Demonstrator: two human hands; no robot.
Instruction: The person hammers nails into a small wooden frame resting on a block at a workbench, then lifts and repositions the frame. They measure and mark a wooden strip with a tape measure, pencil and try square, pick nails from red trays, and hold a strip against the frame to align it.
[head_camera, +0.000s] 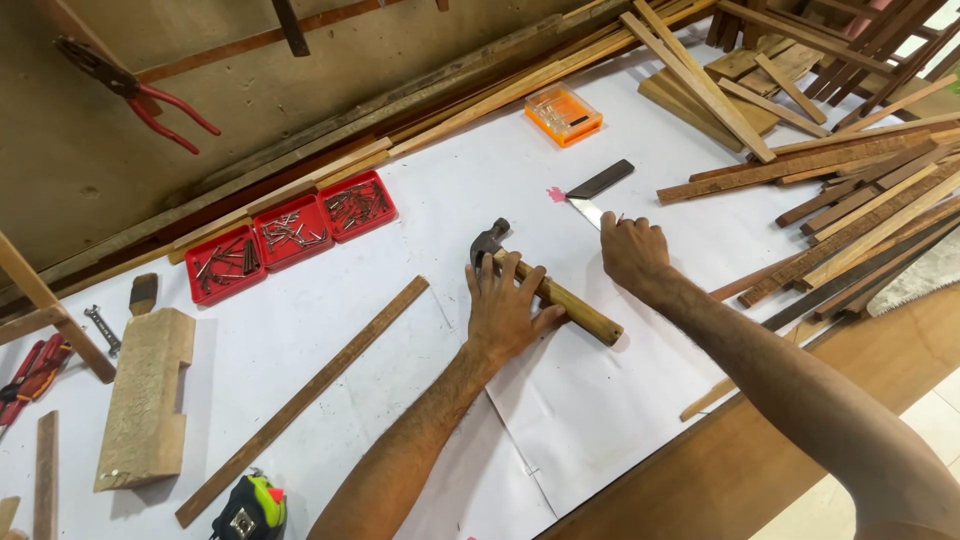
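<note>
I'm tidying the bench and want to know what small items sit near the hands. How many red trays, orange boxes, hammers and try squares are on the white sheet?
Red trays of nails: 3
Orange box: 1
Hammer, under the left hand: 1
Try square, at the right hand: 1
Total: 6

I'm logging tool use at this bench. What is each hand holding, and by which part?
The left hand lies flat on the hammer handle, near the head, not closed around it. The right hand rests on the square blade's end.
</note>
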